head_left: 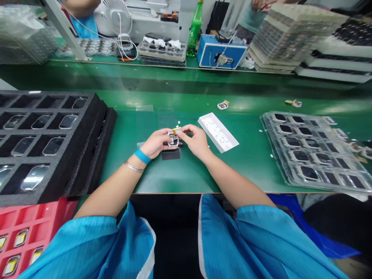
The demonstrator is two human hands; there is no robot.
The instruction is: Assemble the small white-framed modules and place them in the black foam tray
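Note:
Above the green bench, my left hand (158, 141) grips a small watch case (173, 140) with a pale frame and dark insides. A flat silver-and-yellow part (176, 131) sits at the case's upper edge, pinched in the fingers of my right hand (195, 140); whether it is joined to the case I cannot make out. Beneath my hands lies a dark rectangular sheet (171, 155). Just right of my right hand is a white shallow box (218, 132) with many tiny pieces scattered inside.
Black foam trays (100, 116) with watch cases are stacked at left, above a red tray (31, 219). Clear plastic trays (286, 155) of watch parts stand at right. A blue box (221, 52), green bottle (195, 29) and fan (116, 17) line the back shelf. Other people sit opposite.

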